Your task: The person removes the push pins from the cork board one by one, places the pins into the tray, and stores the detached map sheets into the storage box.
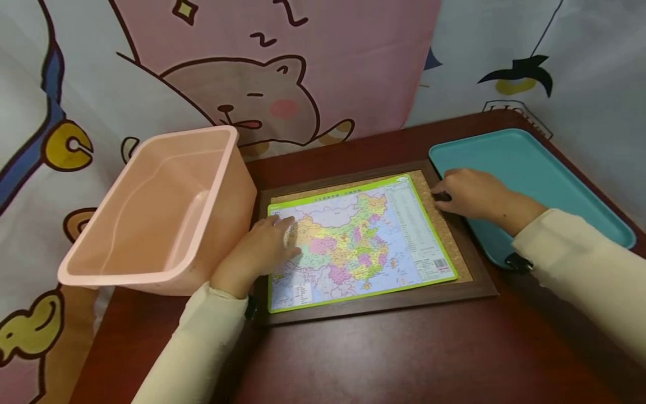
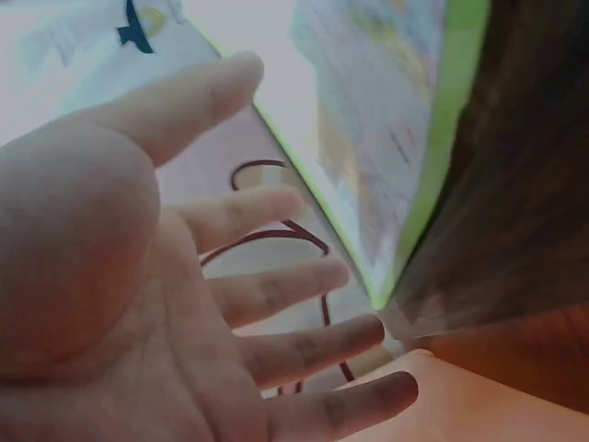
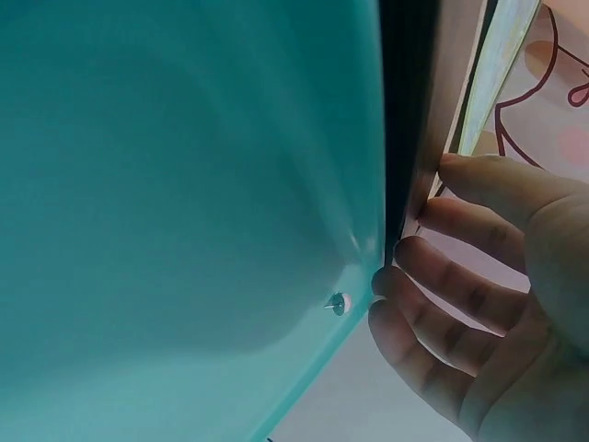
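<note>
A map sheet (image 1: 353, 235) with a green border lies on a framed corkboard (image 1: 461, 255), and cork shows along its top and right side. My left hand (image 1: 267, 247) lies over the map's left edge, fingers spread; the left wrist view shows the palm (image 2: 92, 276) and straight fingers. At the board's right rim, my right hand (image 1: 474, 196) has curled fingers. In the right wrist view, the thumb and forefinger of that hand (image 3: 488, 285) hold the brown frame's edge (image 3: 446, 101). Whether something small sits between those fingertips is hard to see.
A pink plastic tub (image 1: 237, 191) stands left of the board. To the right lies a teal tray (image 1: 535, 185), partly under the right arm, with a small pin (image 3: 340, 304) near its edge. A cartoon-print cloth (image 1: 373, 67) hangs behind the dark red table (image 1: 383, 353).
</note>
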A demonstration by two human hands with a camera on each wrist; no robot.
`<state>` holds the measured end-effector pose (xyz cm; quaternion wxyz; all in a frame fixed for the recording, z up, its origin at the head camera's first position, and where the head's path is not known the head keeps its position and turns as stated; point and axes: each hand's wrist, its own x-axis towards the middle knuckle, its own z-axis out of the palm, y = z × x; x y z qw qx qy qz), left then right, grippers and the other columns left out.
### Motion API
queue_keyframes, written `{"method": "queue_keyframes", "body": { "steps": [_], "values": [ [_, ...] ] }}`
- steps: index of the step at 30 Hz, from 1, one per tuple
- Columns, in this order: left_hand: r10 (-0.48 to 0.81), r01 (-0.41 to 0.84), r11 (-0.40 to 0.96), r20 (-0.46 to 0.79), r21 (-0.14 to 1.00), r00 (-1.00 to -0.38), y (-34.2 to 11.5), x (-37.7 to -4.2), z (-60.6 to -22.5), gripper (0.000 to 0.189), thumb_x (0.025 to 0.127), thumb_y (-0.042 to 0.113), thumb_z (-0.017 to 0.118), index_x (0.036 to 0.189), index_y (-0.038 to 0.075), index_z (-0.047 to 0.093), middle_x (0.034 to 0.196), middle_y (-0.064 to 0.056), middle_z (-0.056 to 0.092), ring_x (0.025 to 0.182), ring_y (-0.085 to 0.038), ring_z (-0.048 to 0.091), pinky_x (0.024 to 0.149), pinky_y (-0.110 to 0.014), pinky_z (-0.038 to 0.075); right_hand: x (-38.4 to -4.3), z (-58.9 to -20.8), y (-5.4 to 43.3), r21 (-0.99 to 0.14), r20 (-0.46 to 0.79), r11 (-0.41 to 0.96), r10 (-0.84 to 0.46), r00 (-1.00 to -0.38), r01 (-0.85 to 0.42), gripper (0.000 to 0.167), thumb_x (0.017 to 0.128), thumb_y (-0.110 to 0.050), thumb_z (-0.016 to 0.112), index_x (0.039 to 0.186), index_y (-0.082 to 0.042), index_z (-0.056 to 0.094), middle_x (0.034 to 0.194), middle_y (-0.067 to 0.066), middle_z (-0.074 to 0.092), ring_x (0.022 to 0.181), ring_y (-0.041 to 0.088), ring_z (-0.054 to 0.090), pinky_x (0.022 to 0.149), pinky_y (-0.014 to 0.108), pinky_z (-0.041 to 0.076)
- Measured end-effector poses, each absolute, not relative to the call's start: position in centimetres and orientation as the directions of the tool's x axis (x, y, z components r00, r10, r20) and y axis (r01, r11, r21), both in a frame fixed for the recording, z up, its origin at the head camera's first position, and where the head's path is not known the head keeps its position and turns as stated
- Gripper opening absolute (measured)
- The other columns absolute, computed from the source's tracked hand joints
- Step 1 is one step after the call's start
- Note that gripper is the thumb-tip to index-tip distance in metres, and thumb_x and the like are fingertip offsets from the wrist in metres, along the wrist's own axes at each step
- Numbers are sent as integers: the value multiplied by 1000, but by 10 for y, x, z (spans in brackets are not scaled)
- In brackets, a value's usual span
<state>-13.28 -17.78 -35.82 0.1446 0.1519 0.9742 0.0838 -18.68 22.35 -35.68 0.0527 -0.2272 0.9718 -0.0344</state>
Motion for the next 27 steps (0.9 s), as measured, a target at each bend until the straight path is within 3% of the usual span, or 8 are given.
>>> {"method": "queue_keyframes", "body": {
  "steps": [7,18,27],
  "values": [
    [204,163,974,-294,157,-934,-183,-160,-372,68,97,41,63,150,4,42,151,-31,38,128,-48,53,107,-55,44,-186,-357,228,-111,-105,895,-443,-890,-432,37,91,-19,73,123,-1,70,96,14,67,72,18,55,58,36,44],
    [157,119,982,-280,149,-947,-186,-174,-375,77,97,43,61,155,2,31,151,-31,39,134,-47,47,111,-56,40,-185,-359,228,-121,-97,893,-445,-890,-433,36,91,-18,73,123,-1,71,98,15,68,71,19,55,58,35,44],
    [174,135,973,-212,187,-962,-184,-176,-379,74,94,40,67,152,5,37,143,-30,47,128,-47,51,107,-57,42,-184,-357,228,-142,-97,894,-439,-893,-424,36,91,-17,73,122,-1,71,100,17,67,69,18,55,57,34,44]
  ]
}}
